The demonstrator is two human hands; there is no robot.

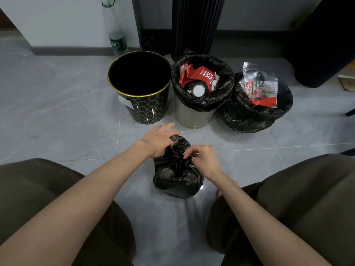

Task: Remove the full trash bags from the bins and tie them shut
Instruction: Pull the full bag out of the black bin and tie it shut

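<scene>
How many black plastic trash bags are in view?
3: the floor bag between left hand and right hand; the middle bag lining the grey bin; the far-right bag. Black-gold bin interior unclear.

Green-labelled bottle point(117, 42) by the wall; ribbed black column point(196, 25), perhaps a heater, nearby

Light: soft, even and a bit dim.
Shine: pale streaks on the grey floor point(57, 104) at 6 o'clock, below the black bag point(176, 181).
Shadows: faint; the inside of the empty bin point(140, 73) at 11 o'clock is all black.
Edges: bent and stretched at 4 and 8 o'clock.
</scene>
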